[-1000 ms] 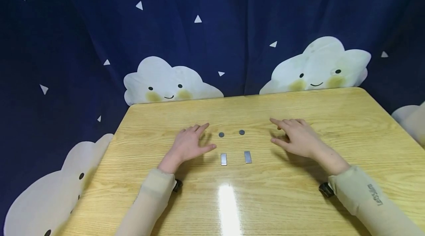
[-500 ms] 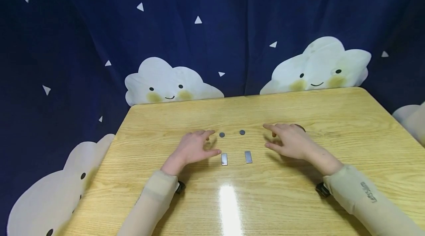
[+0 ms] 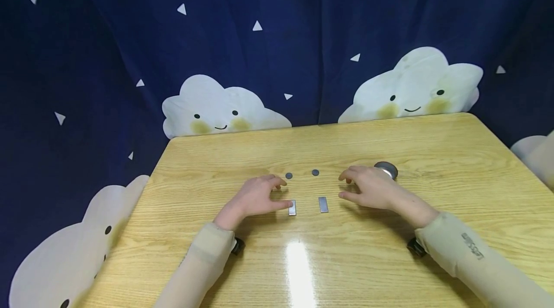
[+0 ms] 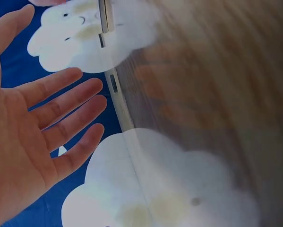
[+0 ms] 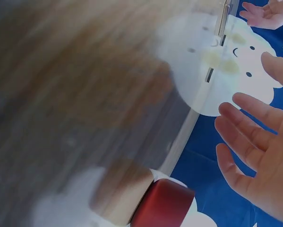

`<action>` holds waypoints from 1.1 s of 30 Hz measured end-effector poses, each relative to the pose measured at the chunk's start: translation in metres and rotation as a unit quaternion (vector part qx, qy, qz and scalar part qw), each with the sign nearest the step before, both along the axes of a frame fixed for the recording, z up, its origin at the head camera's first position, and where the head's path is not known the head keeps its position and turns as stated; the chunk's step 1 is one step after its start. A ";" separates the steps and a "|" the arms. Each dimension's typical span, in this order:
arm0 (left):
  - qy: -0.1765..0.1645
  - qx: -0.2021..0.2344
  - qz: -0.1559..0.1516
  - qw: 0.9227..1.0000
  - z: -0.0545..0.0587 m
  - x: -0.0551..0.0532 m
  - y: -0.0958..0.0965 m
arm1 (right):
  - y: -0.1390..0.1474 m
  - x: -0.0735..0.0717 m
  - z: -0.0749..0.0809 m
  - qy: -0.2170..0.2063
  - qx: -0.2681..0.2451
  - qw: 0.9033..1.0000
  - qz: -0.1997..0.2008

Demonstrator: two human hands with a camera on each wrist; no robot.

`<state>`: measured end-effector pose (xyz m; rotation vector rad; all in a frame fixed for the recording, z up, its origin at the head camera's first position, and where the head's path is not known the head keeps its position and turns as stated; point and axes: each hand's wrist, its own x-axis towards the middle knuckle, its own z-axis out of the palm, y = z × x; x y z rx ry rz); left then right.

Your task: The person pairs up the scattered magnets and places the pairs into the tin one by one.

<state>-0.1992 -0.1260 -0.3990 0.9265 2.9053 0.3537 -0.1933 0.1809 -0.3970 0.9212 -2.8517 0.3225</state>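
My left hand (image 3: 258, 195) hovers over the table with loosely spread fingers, holding nothing; in the left wrist view its fingers (image 4: 68, 105) are relaxed and apart. Its thumb tip overlaps the top of a small silver rectangular plate (image 3: 292, 211); whether they touch I cannot tell. A matching plate (image 3: 323, 204) lies to the right. Beyond the plates are two small dark grey discs, one on the left (image 3: 289, 175) and one on the right (image 3: 315, 172). My right hand (image 3: 368, 187), also holding nothing, is held right of these pieces, its fingers (image 5: 243, 132) loosely bent.
A round object with a dark rim and shiny silver part (image 3: 386, 169) sits behind my right hand, partly hidden. In the right wrist view a red rounded object (image 5: 164, 203) stands on the glossy wooden table (image 3: 368, 269). A dark blue cloud-print curtain (image 3: 303, 48) hangs behind.
Both hands have moved inward toward the plates and discs and slightly nearer the front. The round object behind my right hand has come into sight. The plates and discs have stayed put.
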 end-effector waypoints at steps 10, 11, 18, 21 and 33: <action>-0.041 0.005 -0.014 0.999 0.000 0.005 0.005 | -0.010 0.000 -0.006 -0.029 -0.006 0.999 0.024; -0.047 0.005 -0.013 0.999 -0.001 0.006 0.005 | -0.011 0.000 -0.006 -0.034 -0.007 0.999 0.026; -0.071 0.014 -0.014 0.997 -0.003 0.007 0.009 | -0.020 0.000 -0.006 -0.083 -0.015 0.996 0.032; -0.085 0.035 -0.010 0.996 -0.003 0.007 0.010 | -0.023 0.000 -0.006 -0.102 -0.024 0.994 0.038; -0.145 0.108 0.013 0.983 -0.009 0.008 0.015 | -0.030 -0.001 -0.012 -0.152 -0.044 0.986 0.044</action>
